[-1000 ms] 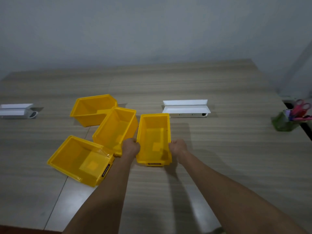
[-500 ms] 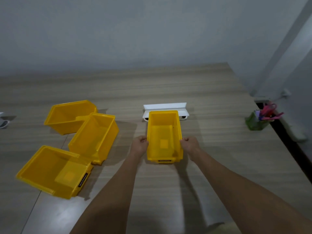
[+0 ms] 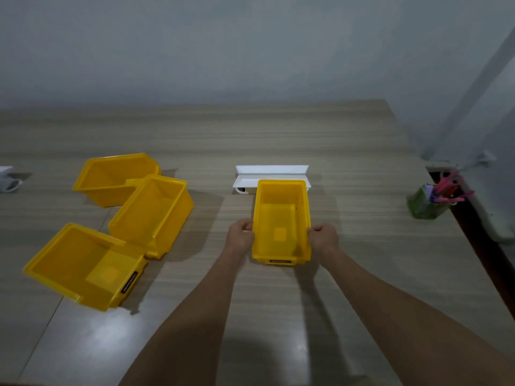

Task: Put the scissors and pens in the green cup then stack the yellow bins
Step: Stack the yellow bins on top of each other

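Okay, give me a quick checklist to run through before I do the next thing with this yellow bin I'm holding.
1. Grip on both sides: ok. The left hand and right hand each clasp a long side of the held bin.
2. Held bin empty: ok, only its bare floor shows.
3. Scissors and pens put away: ok, pink handles stick out of the green cup; nothing loose in view.
4. Stacking begun: not ok. The other three bins sit separately at the left, none nested.
5. Clear of the white tray: cannot tell; the bin's far end overlaps it in the picture.
6. Held bin lifted or resting on the table: cannot tell.
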